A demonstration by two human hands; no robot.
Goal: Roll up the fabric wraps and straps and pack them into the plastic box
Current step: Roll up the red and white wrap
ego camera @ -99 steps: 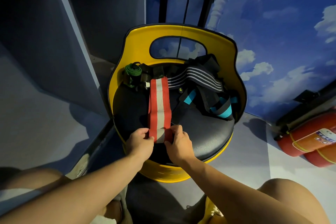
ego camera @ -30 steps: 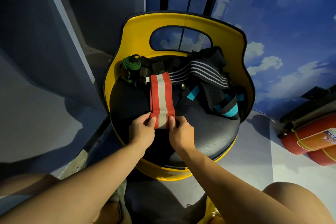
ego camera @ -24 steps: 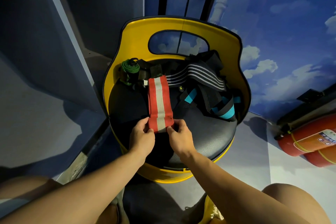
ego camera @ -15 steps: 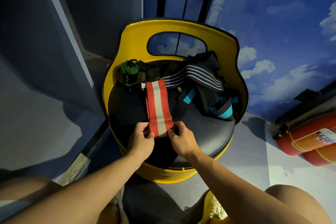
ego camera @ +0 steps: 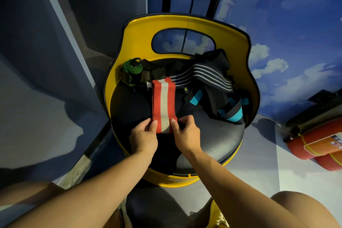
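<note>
Your left hand and your right hand both have a grip on the near end of the red-and-grey wrap. Your left thumb and fingers pinch its left edge, your right thumb and fingers its right edge, so each grip is closed on the fabric, and the near end looks folded or rolled under your fingertips. From your hands the wrap runs flat toward 12 o'clock across the black seat pad of the yellow chair, its far end touching the pile at the seat back.

In that pile, at 11 o'clock from your hands, sits a green rolled strap against the chair's inner wall, with a dark strap just beside it. At 1 o'clock lies a black wrap with grey stripes, draped loose over other dark fabric. At 2 o'clock a black strap with teal bands lies tangled on the pad, touching the striped wrap's heap.

Well apart, at 3 o'clock on the floor, a red fire extinguisher lies on its side. The plastic box cannot be seen from the head view.
</note>
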